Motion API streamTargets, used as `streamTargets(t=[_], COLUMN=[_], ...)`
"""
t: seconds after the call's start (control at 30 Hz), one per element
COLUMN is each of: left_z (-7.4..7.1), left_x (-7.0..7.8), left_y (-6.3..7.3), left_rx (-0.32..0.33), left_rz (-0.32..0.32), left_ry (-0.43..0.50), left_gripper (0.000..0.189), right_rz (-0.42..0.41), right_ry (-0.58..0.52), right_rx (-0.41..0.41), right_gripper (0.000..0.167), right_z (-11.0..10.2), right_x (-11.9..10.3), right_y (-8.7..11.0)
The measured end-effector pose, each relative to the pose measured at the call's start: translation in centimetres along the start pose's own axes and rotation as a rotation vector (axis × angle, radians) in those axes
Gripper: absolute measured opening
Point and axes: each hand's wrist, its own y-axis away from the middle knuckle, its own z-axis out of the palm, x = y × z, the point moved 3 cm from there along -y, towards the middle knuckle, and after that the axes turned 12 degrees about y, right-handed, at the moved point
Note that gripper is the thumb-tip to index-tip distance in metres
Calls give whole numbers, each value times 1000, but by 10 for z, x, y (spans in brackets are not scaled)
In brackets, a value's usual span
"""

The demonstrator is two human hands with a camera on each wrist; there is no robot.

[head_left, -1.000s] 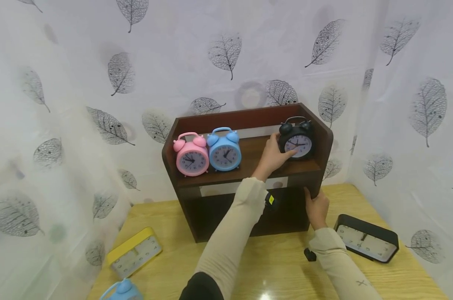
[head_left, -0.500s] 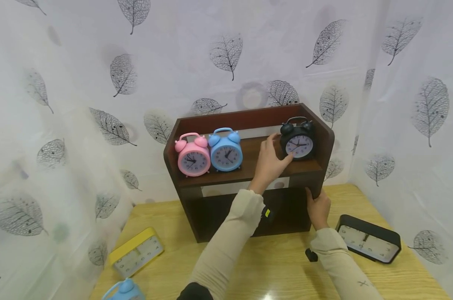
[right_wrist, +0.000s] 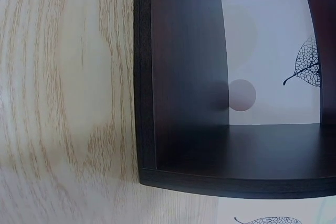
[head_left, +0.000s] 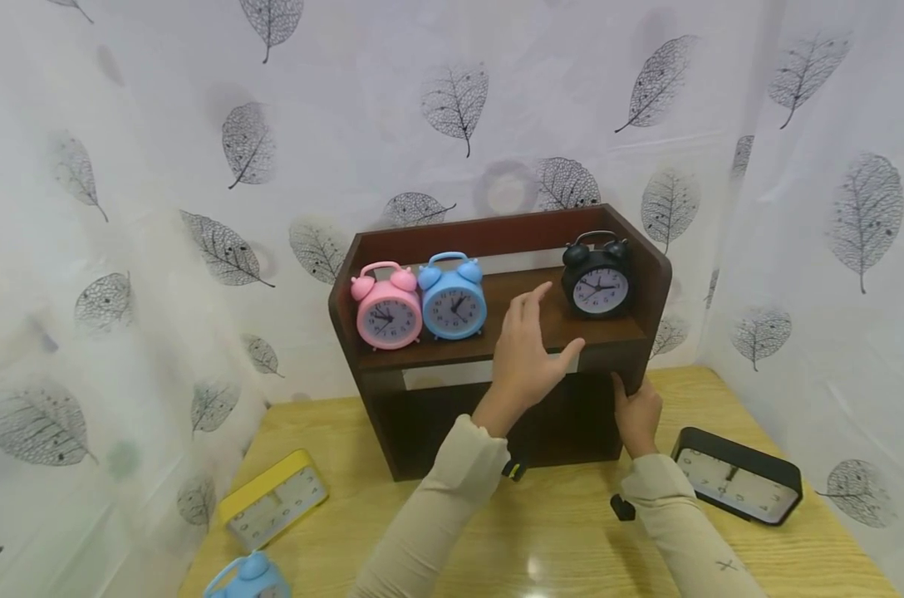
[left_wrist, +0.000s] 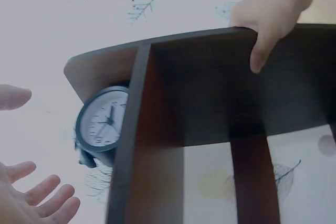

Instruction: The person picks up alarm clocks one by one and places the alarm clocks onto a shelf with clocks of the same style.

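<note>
My left hand [head_left: 525, 365] hovers in front of the dark brown wooden shelf [head_left: 452, 359], fingers spread and holding nothing. In the left wrist view its fingers [left_wrist: 44, 190] lie apart from the black twin-bell alarm clock [left_wrist: 105, 119]. That black alarm clock [head_left: 600, 282] stands upright at the right end of the upper shelf. My right hand [head_left: 637, 415] grips the shelf's right side panel, its thumb on the inner face in the left wrist view. To the left, a pink alarm clock [head_left: 389, 314] and a blue alarm clock [head_left: 454, 303] stand side by side.
On the wooden table [head_left: 557, 531] lie a yellow rectangular clock [head_left: 274, 498] at left and a black rectangular clock [head_left: 738, 475] at right. Another blue alarm clock [head_left: 250, 577] is cut off at the front left. A leaf-print curtain [head_left: 542, 100] surrounds the table.
My left hand has let go of the black alarm clock and drawn back down and left, fingers spreading. The black clock stays in place. My right hand keeps its grip on the shelf.
</note>
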Motion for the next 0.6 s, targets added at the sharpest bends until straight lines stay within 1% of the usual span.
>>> streamTargets(t=[0.2, 0.37, 0.53, 0.6], left_z=[-18, -26, -31, -33], left_x=[8, 7, 2, -2], left_y=[30, 48, 63, 69], left_rx=[19, 58, 79, 84], left_rz=[122, 184, 199, 189], left_ry=[-101, -224, -318, -352], left_gripper=[76, 76, 77, 77], right_rz=[-24, -28, -20, -19], right_ry=[-20, -23, -24, -21], right_rx=[13, 10, -7, -10], right_gripper=[26, 25, 25, 25], right_z=[0, 0, -1, -1], right_x=[-1, 0, -2, -3], right_y=[-1, -1, 0, 1])
